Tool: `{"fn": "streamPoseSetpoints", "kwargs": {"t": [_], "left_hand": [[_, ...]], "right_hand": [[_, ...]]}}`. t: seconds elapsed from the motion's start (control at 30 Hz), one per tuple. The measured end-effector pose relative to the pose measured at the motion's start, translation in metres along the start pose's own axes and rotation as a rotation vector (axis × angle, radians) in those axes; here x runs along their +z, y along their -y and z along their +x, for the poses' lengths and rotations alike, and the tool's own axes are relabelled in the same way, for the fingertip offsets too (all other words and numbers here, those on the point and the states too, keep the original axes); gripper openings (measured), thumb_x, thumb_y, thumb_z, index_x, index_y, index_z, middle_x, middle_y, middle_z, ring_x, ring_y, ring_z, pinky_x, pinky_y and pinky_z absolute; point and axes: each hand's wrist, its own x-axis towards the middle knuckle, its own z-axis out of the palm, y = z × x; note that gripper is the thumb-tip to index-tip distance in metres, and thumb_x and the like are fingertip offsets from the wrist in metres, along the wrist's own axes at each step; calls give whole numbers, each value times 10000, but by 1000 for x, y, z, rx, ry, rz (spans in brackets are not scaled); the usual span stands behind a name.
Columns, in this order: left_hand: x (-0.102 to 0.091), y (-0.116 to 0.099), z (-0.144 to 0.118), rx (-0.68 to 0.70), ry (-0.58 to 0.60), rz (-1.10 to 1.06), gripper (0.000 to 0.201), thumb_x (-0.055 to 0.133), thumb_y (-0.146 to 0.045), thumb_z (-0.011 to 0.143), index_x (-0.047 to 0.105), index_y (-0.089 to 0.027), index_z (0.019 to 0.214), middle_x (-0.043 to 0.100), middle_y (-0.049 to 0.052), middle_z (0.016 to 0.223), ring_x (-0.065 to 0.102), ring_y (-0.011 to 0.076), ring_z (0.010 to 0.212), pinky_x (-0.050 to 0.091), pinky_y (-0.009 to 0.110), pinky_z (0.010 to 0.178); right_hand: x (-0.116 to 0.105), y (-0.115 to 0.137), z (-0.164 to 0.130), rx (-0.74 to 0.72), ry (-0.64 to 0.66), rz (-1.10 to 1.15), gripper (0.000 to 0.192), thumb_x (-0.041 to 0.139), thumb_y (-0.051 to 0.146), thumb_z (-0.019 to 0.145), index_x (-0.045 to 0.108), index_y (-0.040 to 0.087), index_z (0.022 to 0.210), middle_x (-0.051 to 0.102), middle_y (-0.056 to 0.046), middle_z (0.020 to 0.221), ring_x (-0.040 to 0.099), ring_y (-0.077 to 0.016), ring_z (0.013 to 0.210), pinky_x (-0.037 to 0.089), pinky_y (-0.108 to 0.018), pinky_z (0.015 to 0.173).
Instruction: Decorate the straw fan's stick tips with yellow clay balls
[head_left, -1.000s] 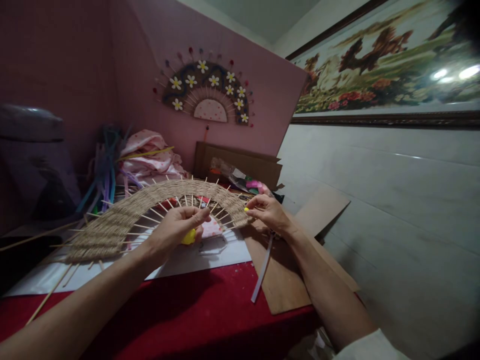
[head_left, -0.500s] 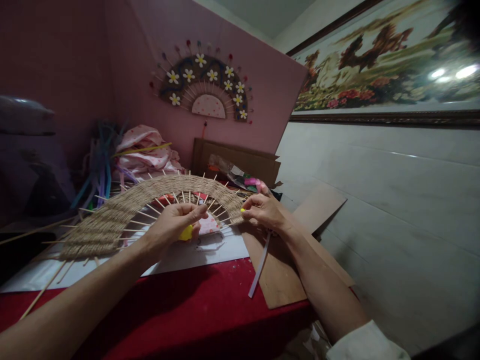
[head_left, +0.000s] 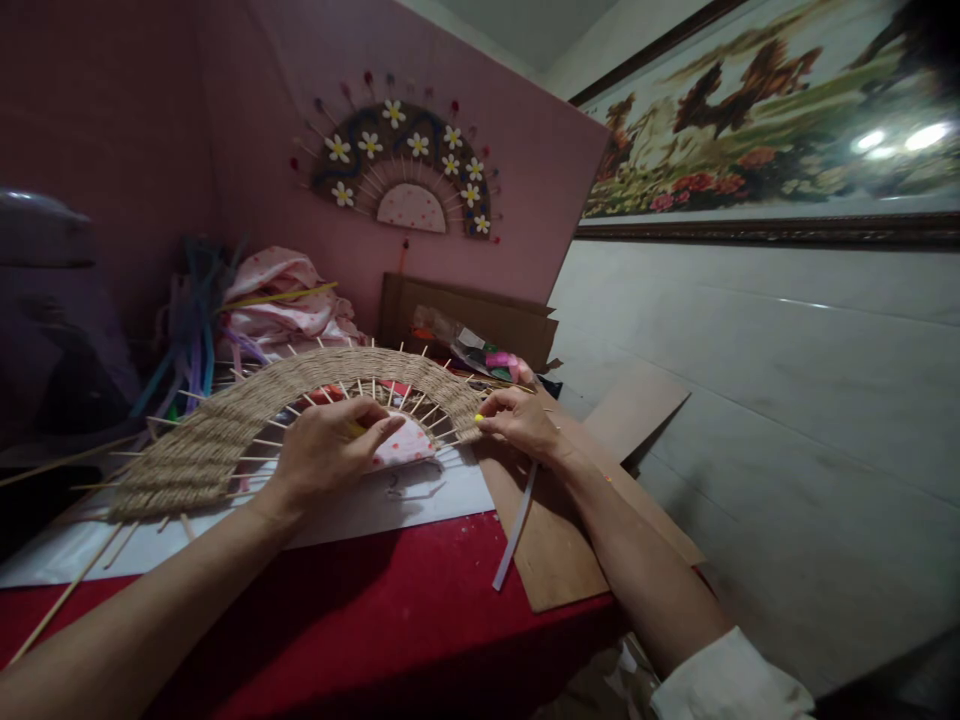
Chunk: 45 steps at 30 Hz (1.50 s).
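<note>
The woven fan (head_left: 247, 420) arches left to right over white paper (head_left: 420, 500) on the red table (head_left: 390, 610), spokes radiating far and outward. The left hand (head_left: 322, 455) curls over its inner spokes near the dotted centre; the right hand (head_left: 521, 422) pinches the right end of the weave. Cardboard (head_left: 559, 555) overhangs the table's near right edge, where open room lies toward the wall.

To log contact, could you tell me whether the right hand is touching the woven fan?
Touching: the head view shows the right hand pinching the woven fan at its right end.

Single head-worn view, looking forward-down, close over red table (head_left: 420, 610) edge (pink wall (head_left: 525, 170) behind).
</note>
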Motion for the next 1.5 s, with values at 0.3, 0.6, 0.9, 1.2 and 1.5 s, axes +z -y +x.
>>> {"fn": "streamPoseSetpoints", "kwargs": {"t": [0.3,0.6,0.9,1.2,1.5], "left_hand": [[-2,7,2,285,58,584,259,525,-388,816,684,-186,784,631,108,878,568,239,787,376,333,668],[-3,-4,-1,444,138,709,219,559,-366,803,675,-180,793,613,106,907,551,245,823,396,352,715],[-3,-3,-3,463,207,761,268,612,-441,784,666,-181,824,602,99,859,544,256,837,396,334,671],[-1,-3,-6,469,252,882,205,673,-335,754,636,-182,885,572,83,915,516,229,835,403,327,688],[2,-1,-6,544,313,899,164,501,-199,853,635,-204,947,580,85,923,519,248,865,373,375,751]], "right_hand": [[0,-5,2,60,-91,75,60,677,220,667,641,173,656,635,-6,661,564,-133,630,446,-281,633],[-2,1,0,43,-59,21,62,670,181,672,627,177,628,630,-10,656,551,-140,646,429,-293,642],[-3,5,0,68,-46,25,62,678,172,655,629,180,618,626,-17,656,547,-152,651,431,-303,633],[0,-1,0,87,-38,12,41,668,199,669,639,175,651,640,-13,664,555,-139,635,433,-274,621],[1,3,-1,36,-39,-45,47,654,136,677,646,173,649,649,-13,685,578,-136,654,440,-264,632]]}}
